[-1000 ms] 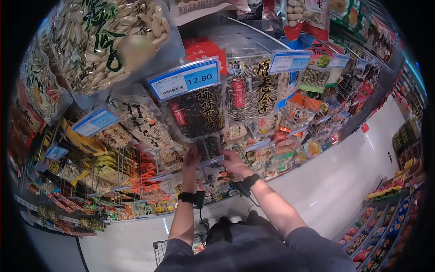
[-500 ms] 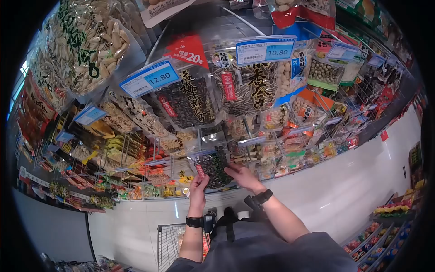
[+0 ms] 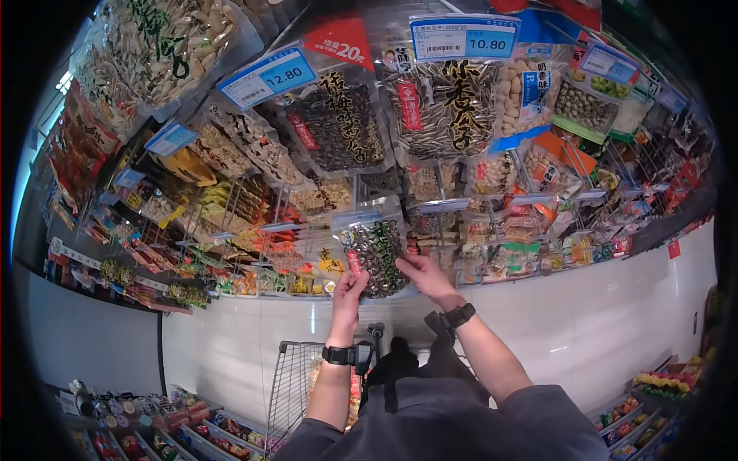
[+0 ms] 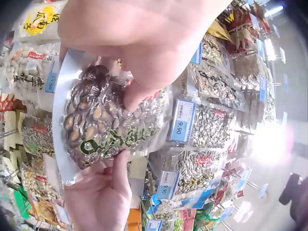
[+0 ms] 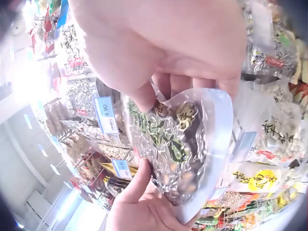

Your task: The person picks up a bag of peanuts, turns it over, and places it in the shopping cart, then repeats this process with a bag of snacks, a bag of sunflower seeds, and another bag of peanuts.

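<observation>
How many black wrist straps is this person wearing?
2 in view. One strap is round the wrist behind the left hand; the other strap is behind the right hand. Any under the sleeves would be hidden.

In the head view, a blue and white 12.80 price label [image 3: 267, 77] is at the top corner of a bag of dark seeds [image 3: 338, 129]. A red sign [image 3: 338, 40] with the number 20 is placed above this bag. More to the right, a 10.80 price label [image 3: 463, 38] covers the upper part of a bag of striped seeds [image 3: 446, 115]. A wire shopping cart [image 3: 289, 384] stands on the pale, shiny floor [image 3: 592, 315].
</observation>
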{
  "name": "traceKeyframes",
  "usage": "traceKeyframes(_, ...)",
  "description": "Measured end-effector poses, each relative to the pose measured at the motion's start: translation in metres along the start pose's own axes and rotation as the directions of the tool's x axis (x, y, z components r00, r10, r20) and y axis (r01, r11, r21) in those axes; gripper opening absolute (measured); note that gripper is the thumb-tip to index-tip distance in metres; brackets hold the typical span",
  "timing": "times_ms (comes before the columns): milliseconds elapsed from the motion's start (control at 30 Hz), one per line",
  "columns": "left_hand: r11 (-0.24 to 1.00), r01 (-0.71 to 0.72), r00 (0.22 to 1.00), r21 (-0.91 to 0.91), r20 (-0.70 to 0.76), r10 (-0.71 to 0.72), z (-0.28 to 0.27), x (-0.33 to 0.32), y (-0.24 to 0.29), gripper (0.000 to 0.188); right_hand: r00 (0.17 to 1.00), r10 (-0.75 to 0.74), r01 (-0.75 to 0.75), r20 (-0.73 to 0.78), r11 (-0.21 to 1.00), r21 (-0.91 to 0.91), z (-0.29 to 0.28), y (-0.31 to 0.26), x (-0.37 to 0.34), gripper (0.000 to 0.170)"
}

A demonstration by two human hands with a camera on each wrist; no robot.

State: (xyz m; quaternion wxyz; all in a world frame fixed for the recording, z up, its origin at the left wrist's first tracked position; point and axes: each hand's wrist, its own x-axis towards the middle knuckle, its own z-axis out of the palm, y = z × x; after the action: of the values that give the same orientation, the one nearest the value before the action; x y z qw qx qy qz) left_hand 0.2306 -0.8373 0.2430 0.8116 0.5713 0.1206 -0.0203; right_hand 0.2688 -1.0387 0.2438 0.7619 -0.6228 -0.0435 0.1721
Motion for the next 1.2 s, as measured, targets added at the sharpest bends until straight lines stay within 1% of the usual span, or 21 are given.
traceKeyframes(33, 0.999, 0.03, 1.0, 0.012, 0.005, -0.03, -0.013, 0.0, -0.013, 0.014, 0.998, 0.058, -0.058, -0.004, 0.995, -0.079, 0.002, 0.0, -0.004, 0.028)
traceKeyframes(67, 0.998, 0.06, 0.998, 0.027, 0.013, -0.061, -0.022, -0.001, -0.019, 0.013, 0.999, 0.024, -0.023, -0.028, 1.0, 0.015, 0.009, 0.013, -0.01, 0.028)
traceKeyframes(133, 0.994, 0.108, 0.994, 0.0, 0.01, -0.108, -0.024, -0.021, -0.024, 0.014, 1.0, 0.002, -0.004, -0.031, 0.997, -0.074, 0.013, 0.033, -0.024, 0.029)
traceKeyframes(233, 0.982, 0.189, 0.982, -0.013, 0.022, -0.189, -0.054, -0.046, -0.04, 0.016, 0.992, 0.059, -0.065, -0.112, 0.996, -0.056, 0.035, 0.049, -0.059, 0.03)
traceKeyframes(267, 0.977, 0.213, 0.977, -0.004, 0.029, -0.213, -0.063, -0.056, -0.044, 0.017, 0.986, 0.144, -0.143, -0.089, 0.99, 0.013, 0.036, 0.072, -0.065, 0.029)
traceKeyframes(333, 0.969, 0.247, 0.968, -0.012, 0.058, -0.245, -0.066, -0.065, -0.04, 0.019, 0.978, 0.183, -0.187, -0.104, 0.982, -0.027, 0.053, 0.068, -0.089, 0.027)
traceKeyframes(367, 0.956, 0.289, 0.955, -0.052, 0.088, -0.284, -0.068, -0.075, -0.035, 0.02, 0.991, 0.133, -0.132, -0.009, 0.987, 0.096, 0.063, 0.062, -0.098, 0.034)
traceKeyframes(400, 0.935, 0.341, 0.937, -0.095, 0.114, -0.33, -0.071, -0.084, -0.034, 0.021, 0.986, 0.162, -0.159, -0.031, 0.984, 0.083, 0.067, 0.069, -0.102, 0.034)
traceKeyframes(433, 0.925, 0.378, 0.917, -0.036, 0.152, -0.368, -0.08, -0.086, -0.041, 0.024, 0.986, 0.169, -0.167, -0.015, 0.983, 0.075, 0.068, 0.081, -0.108, 0.033)
traceKeyframes(467, 0.906, 0.416, 0.899, -0.077, 0.189, -0.396, -0.078, -0.09, -0.035, 0.022, 0.984, 0.178, -0.178, 0.007, 0.982, 0.066, 0.072, 0.087, -0.118, 0.032)
traceKeyframes(500, 0.908, 0.412, 0.897, -0.073, 0.206, -0.39, -0.08, -0.098, -0.034, 0.022, 0.99, 0.138, -0.138, 0.015, 0.968, 0.209, 0.086, 0.061, -0.127, 0.033)
traceKeyframes(600, 0.922, 0.373, 0.907, -0.102, 0.251, -0.339, -0.08, -0.097, -0.03, 0.023, 0.987, 0.162, -0.159, 0.011, 0.953, 0.258, 0.09, 0.062, -0.141, 0.034)
traceKeyframes(667, 0.942, 0.332, 0.907, -0.05, 0.293, -0.304, -0.076, -0.107, -0.008, 0.028, 0.987, 0.161, -0.159, 0.005, 0.971, 0.177, 0.098, 0.055, -0.148, 0.034)
traceKeyframes(733, 0.963, 0.258, 0.916, -0.071, 0.335, -0.221, -0.075, -0.111, 0.004, 0.033, 0.989, 0.141, -0.136, -0.049, 0.988, 0.078, 0.114, 0.028, -0.154, 0.033)
traceKeyframes(800, 0.991, 0.13, 0.921, -0.039, 0.374, -0.106, -0.076, -0.116, 0.014, 0.034, 0.99, 0.141, -0.139, -0.031, 0.989, 0.04, 0.117, 0.021, -0.154, 0.032)
traceKeyframes(867, 0.996, 0.084, 0.928, -0.026, 0.367, -0.069, -0.073, -0.121, 0.023, 0.033, 0.986, 0.149, -0.148, -0.07, 0.989, 0.031, 0.118, 0.016, -0.157, 0.03)
traceKeyframes(967, 0.998, 0.049, 0.934, 0.034, 0.354, -0.058, -0.07, -0.128, 0.037, 0.026, 0.993, 0.107, -0.107, -0.054, 0.994, 0.005, 0.119, 0.0, -0.162, 0.028)
traceKeyframes(1033, 0.994, 0.092, 0.918, 0.052, 0.383, -0.105, -0.075, -0.127, 0.037, 0.026, 0.993, 0.11, -0.109, -0.053, 0.994, 0.014, 0.123, 0.0, -0.169, 0.028)
traceKeyframes(1100, 0.988, 0.151, 0.903, 0.035, 0.402, -0.152, -0.079, -0.13, 0.031, 0.024, 0.997, 0.071, -0.068, -0.017, 0.989, 0.133, 0.125, 0.005, -0.177, 0.028)
traceKeyframes(1133, 0.988, 0.152, 0.9, 0.038, 0.407, -0.154, -0.08, -0.131, 0.031, 0.024, 0.997, 0.068, -0.065, -0.024, 0.989, 0.135, 0.127, 0.009, -0.18, 0.028)
traceKeyframes(1200, 0.982, 0.135, 0.902, 0.133, 0.393, -0.177, -0.082, -0.136, 0.035, 0.022, 0.999, 0.026, -0.016, -0.027, 0.944, 0.33, 0.131, 0.021, -0.185, 0.029)
